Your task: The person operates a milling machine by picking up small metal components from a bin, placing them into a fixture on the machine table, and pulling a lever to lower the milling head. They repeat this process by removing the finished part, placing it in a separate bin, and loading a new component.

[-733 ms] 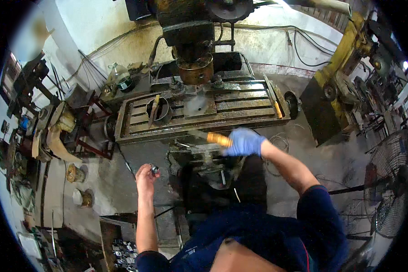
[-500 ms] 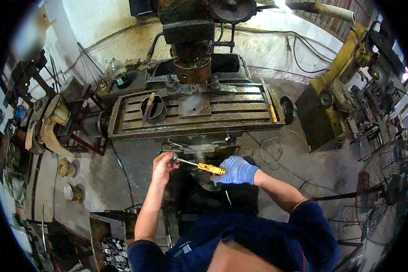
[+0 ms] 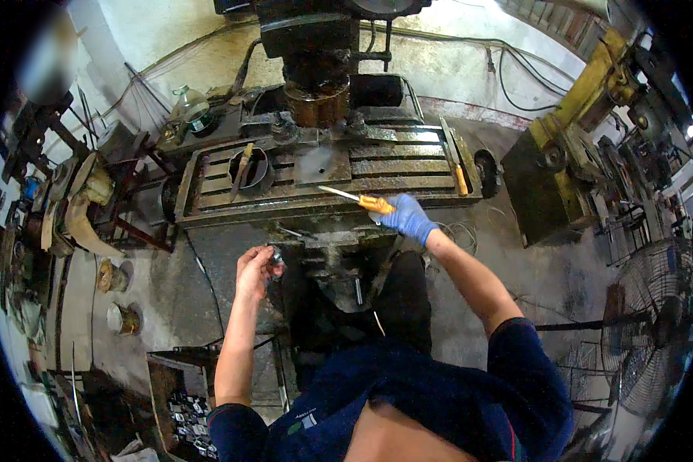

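Note:
My right hand (image 3: 408, 216), in a blue glove, is closed round the yellow handle of a file (image 3: 376, 204). The file's narrow blade points left, over the front edge of the milling machine's slotted table (image 3: 393, 168). My left hand (image 3: 256, 268) is bare and lower down, in front of the table. Its fingers pinch a small metal part (image 3: 277, 263), mostly hidden by the hand, apart from the file.
On the table stand a round pot (image 3: 256, 175) with a brush (image 3: 243, 165), a flat plate (image 3: 323, 166) and a second yellow-handled file (image 3: 458, 171). A box of small metal parts (image 3: 189, 420) lies low left. A fan (image 3: 654, 323) stands right.
The file was against the part in my left hand; now they are apart. My right hand has moved up and away with the file, while my left has shifted slightly left with the part.

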Available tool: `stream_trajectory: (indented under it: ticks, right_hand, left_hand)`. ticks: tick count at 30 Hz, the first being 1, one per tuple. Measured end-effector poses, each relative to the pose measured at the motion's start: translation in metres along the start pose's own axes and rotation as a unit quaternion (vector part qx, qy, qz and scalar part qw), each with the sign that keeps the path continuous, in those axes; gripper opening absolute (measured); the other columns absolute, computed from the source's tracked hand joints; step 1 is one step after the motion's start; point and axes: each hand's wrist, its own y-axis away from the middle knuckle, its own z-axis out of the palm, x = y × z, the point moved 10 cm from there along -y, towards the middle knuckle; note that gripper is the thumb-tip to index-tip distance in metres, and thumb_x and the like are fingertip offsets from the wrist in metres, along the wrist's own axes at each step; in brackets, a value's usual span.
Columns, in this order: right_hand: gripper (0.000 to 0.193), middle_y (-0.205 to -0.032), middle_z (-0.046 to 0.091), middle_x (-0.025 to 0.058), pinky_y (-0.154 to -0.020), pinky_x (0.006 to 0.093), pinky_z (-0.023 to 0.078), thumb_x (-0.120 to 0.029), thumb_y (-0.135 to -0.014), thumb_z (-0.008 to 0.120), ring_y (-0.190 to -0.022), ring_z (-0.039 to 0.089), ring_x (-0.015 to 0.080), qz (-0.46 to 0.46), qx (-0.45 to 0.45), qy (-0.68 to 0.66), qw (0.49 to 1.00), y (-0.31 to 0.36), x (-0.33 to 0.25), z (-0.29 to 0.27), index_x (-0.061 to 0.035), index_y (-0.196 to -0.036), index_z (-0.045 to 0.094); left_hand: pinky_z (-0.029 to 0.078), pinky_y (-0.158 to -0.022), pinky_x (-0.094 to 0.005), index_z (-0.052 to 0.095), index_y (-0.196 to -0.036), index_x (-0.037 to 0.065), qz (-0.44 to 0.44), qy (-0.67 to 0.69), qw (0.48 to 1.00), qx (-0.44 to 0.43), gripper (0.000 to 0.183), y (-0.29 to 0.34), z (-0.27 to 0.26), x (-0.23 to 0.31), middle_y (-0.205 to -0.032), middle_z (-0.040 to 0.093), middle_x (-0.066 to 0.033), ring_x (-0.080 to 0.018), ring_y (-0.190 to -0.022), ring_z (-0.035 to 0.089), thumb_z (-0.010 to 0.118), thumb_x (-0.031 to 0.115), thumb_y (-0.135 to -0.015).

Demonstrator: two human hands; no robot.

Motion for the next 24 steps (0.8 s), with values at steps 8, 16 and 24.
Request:
stream_trajectory:
  ticks: [8,16,24]
  right_hand:
    - [0.051,-0.077,0.063,0.0178,-0.068,0.0371,0.048,-0.051,-0.066,0.065,-0.074,0.061,0.0332,0.104,0.048,0.170,0.979,0.039,-0.006,-0.017,-0.0038,-0.086,0.066]
    - [0.040,-0.083,0.063,0.0181,-0.070,0.0364,0.048,-0.044,-0.075,0.061,-0.078,0.062,0.0320,0.045,0.043,0.069,0.996,0.108,0.004,-0.042,-0.0069,-0.089,0.067]
    - [0.041,-0.093,0.064,0.0163,-0.076,0.0319,0.048,-0.034,-0.074,0.066,-0.087,0.064,0.0236,0.184,0.087,0.002,0.979,0.165,0.097,-0.060,0.0014,-0.095,0.064]
  left_hand:
    - [0.049,-0.055,-0.0282,0.055,-0.081,0.001,0.055,-0.097,0.993,-0.037,0.008,-0.021,0.035,0.039,-0.075,0.059,-0.0075,-0.0170,-0.064,0.059,0.056,0.008,-0.079]
    - [0.047,-0.068,-0.0395,0.060,-0.082,0.006,0.417,-0.554,0.720,0.006,0.013,-0.097,0.158,0.128,-0.072,0.060,-0.0123,-0.0314,-0.071,0.059,0.061,0.012,-0.070]
    - [0.046,-0.072,-0.0417,0.061,-0.089,0.009,0.390,-0.647,0.654,0.023,0.018,-0.141,0.187,0.118,-0.084,0.061,-0.0117,-0.0322,-0.080,0.059,0.061,0.016,-0.072]
